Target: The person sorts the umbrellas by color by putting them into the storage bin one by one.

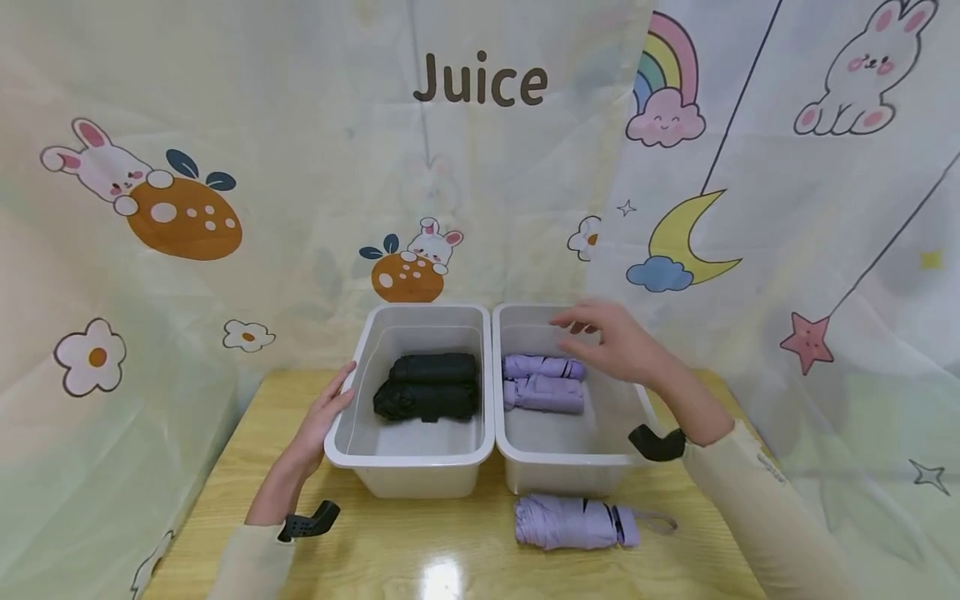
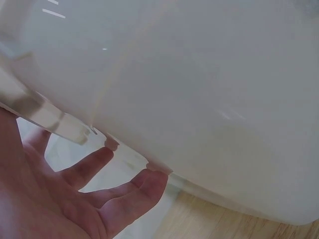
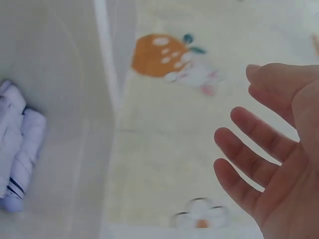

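My left hand (image 1: 318,425) rests against the outer left side of the left white bin (image 1: 408,460), its fingertips touching the wall under the rim in the left wrist view. Two black folded umbrellas (image 1: 427,400) lie side by side in that bin. Above the right white bin (image 1: 570,460) hovers my right hand (image 1: 611,337), fingers slightly bent and apart, holding nothing. Inside this bin, two purple folded umbrellas (image 1: 543,393) lie toward its left wall. Another purple folded umbrella (image 1: 566,523) with a wrist loop lies on the table in front of the right bin.
The two bins stand edge to edge on a wooden table (image 1: 390,550). Behind and on both sides hangs a printed curtain (image 1: 315,167) with rabbits, flowers and the word Juice. Each wrist wears a black camera mount (image 1: 311,522).
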The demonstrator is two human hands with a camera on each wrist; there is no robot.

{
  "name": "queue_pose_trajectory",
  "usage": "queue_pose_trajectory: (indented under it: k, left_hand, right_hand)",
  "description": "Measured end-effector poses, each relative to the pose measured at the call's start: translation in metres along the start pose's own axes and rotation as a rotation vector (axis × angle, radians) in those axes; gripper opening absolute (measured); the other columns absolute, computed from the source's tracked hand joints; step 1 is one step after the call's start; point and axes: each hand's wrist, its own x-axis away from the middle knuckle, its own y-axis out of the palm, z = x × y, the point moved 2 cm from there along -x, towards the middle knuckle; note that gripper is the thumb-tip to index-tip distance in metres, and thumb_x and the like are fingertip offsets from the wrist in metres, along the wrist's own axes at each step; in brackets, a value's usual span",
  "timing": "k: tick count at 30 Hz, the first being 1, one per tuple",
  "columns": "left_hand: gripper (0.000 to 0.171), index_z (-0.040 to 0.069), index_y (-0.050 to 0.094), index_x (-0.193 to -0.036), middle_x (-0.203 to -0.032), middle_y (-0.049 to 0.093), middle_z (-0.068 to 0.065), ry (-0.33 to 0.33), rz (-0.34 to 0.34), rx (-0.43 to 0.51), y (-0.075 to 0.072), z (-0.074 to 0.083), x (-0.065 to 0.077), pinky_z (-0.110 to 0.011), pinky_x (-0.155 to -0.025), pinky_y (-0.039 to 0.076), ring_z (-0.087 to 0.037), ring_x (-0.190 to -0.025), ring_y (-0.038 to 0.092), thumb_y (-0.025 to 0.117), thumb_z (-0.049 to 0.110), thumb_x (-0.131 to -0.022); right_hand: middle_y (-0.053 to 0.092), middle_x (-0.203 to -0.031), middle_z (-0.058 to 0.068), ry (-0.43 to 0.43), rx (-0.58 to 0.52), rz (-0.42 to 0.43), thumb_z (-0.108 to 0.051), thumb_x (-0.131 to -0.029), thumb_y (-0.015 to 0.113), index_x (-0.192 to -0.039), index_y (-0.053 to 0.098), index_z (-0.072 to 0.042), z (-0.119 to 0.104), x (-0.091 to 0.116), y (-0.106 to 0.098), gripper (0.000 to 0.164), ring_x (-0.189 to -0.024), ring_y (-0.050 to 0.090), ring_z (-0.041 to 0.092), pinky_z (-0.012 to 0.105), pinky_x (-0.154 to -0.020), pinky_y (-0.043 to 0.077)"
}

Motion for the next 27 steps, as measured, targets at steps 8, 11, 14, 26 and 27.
queue_pose_trajectory:
  k: [8,11,14,26,27]
  left_hand:
    - [0.057,0.024,0.016,-0.158,-0.160,0.012,-0.008,0.023,0.016,-0.003,0.000,0.001,-0.006,-0.035,-0.090,0.042,-0.038,-0.135,0.030,0.039,0.036,-0.106]
    - [0.058,0.024,0.015,-0.158,-0.160,0.012,-0.009,0.006,0.011,-0.002,-0.001,0.000,-0.006,-0.034,-0.089,0.043,-0.039,-0.134,0.030,0.039,0.035,-0.106]
    - [0.058,0.024,0.013,-0.158,-0.160,0.011,-0.011,-0.012,0.001,0.000,-0.001,-0.003,-0.003,-0.035,-0.088,0.044,-0.040,-0.133,0.031,0.038,0.034,-0.106]
    - [0.058,0.023,0.014,-0.158,-0.160,0.012,-0.010,-0.006,0.010,0.010,0.000,-0.003,0.001,-0.033,-0.088,0.043,-0.039,-0.135,0.030,0.038,0.034,-0.106]
    - [0.058,0.023,0.014,-0.158,-0.160,0.012,-0.010,0.000,0.010,0.012,0.000,-0.002,0.000,-0.032,-0.088,0.043,-0.039,-0.134,0.031,0.038,0.034,-0.106]
  right_hand:
    - [0.063,-0.104,-0.010,-0.212,0.143,0.065,-0.010,-0.083,0.077,-0.111,0.070,-0.018,-0.042,0.052,0.001,0.030,-0.076,0.057,0.004,0.023,-0.064,0.048]
    - [0.062,-0.104,-0.011,-0.237,0.177,0.045,-0.014,-0.083,0.077,-0.111,0.071,-0.019,-0.049,0.072,0.010,0.029,-0.078,0.058,0.002,0.019,-0.067,0.048]
    - [0.062,-0.103,-0.011,-0.245,0.174,0.046,-0.019,-0.085,0.076,-0.110,0.071,-0.020,-0.055,0.089,0.019,0.025,-0.084,0.059,0.003,0.017,-0.068,0.048]
    - [0.057,-0.093,-0.012,-0.384,0.258,-0.131,-0.022,-0.079,0.080,-0.102,0.068,-0.023,-0.067,0.128,0.087,0.026,-0.081,0.055,0.004,0.022,-0.070,0.046]
    - [0.056,-0.093,-0.012,-0.373,0.283,-0.163,-0.022,-0.077,0.081,-0.101,0.068,-0.022,-0.064,0.132,0.092,0.028,-0.082,0.055,0.005,0.023,-0.070,0.046]
